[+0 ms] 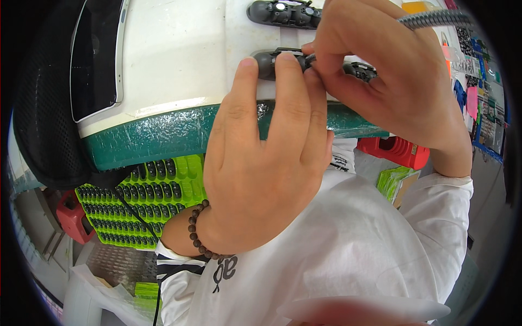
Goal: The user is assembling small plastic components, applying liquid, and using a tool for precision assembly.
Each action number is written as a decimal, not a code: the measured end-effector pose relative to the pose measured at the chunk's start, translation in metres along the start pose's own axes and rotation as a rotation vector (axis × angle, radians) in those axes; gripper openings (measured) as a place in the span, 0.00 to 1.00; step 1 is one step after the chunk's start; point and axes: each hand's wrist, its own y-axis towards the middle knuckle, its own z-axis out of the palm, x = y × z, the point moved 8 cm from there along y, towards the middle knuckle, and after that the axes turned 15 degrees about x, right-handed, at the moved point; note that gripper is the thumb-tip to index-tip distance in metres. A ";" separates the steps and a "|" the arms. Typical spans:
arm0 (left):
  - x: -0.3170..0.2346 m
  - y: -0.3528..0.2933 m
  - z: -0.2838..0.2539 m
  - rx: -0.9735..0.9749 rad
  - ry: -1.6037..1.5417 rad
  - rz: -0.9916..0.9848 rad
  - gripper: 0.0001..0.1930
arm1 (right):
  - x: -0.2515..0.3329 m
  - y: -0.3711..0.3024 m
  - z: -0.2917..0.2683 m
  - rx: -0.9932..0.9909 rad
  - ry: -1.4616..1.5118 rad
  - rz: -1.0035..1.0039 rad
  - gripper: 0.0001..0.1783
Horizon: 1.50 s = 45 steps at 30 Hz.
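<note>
A dark grey rounded casing [265,65] lies on the white worktop near its front edge. My left hand [266,146], with a beaded bracelet at the wrist, rests its fingertips on the casing's left end, top and near side, holding it down. Closed in a pinch at the casing's right part is my right hand [380,65]. A small grey ribbed tip [310,58] shows at its fingertips; the rest is hidden by the hand. Partly behind my right hand sits another dark piece [360,70]. Farther back lies a similar dark grey casing [285,13] with round lens-like spots.
A phone [98,60] lies at the left beside a black mesh bag [51,108]. Below the green table edge [152,136], a lime-green tray [193,182] holds rows of dark parts. A flexible metal hose [435,20] reaches in from upper right. Red bins [416,155] stand below.
</note>
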 end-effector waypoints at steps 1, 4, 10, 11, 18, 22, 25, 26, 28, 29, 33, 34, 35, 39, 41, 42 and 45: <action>0.000 0.001 -0.001 -0.004 0.016 -0.010 0.27 | -0.010 0.001 -0.002 0.031 0.161 0.136 0.08; 0.001 0.001 -0.001 -0.068 0.107 0.015 0.26 | -0.026 -0.010 0.009 -0.068 0.361 0.191 0.09; -0.002 0.007 -0.008 -0.003 0.140 0.001 0.25 | -0.042 -0.038 0.016 -0.610 0.845 -0.027 0.10; -0.003 0.007 -0.008 -0.001 0.145 0.004 0.25 | -0.033 -0.032 0.013 -0.484 0.608 -0.015 0.10; -0.007 0.006 -0.010 0.035 0.168 -0.026 0.24 | -0.030 -0.058 -0.012 -0.654 0.137 0.035 0.10; -0.013 0.009 -0.012 0.021 0.199 0.088 0.25 | -0.044 -0.081 0.002 -0.708 0.440 0.043 0.13; -0.016 0.009 -0.007 0.072 0.033 0.093 0.26 | -0.042 -0.077 0.015 -0.525 0.433 0.078 0.15; -0.019 0.011 -0.008 0.101 0.044 0.099 0.27 | -0.040 -0.077 0.019 -0.510 0.417 0.096 0.15; -0.019 0.013 -0.011 0.113 0.040 0.103 0.27 | -0.038 -0.077 0.024 -0.496 0.421 0.118 0.15; -0.020 0.013 -0.012 0.127 0.047 0.102 0.27 | -0.039 -0.077 0.026 -0.487 0.430 0.131 0.15; -0.018 0.011 -0.011 0.154 -0.006 0.109 0.28 | -0.036 -0.079 0.029 -0.459 0.378 0.079 0.15; -0.018 0.011 -0.011 0.159 -0.024 0.108 0.29 | -0.038 -0.079 0.030 -0.456 0.379 0.086 0.15; -0.018 0.012 -0.010 0.160 -0.031 0.112 0.29 | -0.038 -0.079 0.030 -0.449 0.382 0.076 0.15; -0.019 0.011 -0.011 0.143 -0.046 0.072 0.27 | -0.035 -0.077 0.031 -0.421 0.365 0.048 0.15; -0.020 0.011 -0.013 0.128 -0.050 0.059 0.27 | -0.035 -0.076 0.031 -0.422 0.380 0.043 0.15; -0.021 0.011 -0.013 0.136 -0.040 0.049 0.26 | -0.036 -0.077 0.031 -0.426 0.391 0.046 0.15; -0.022 0.011 -0.011 0.141 -0.040 0.037 0.26 | -0.034 -0.077 0.031 -0.434 0.368 0.039 0.16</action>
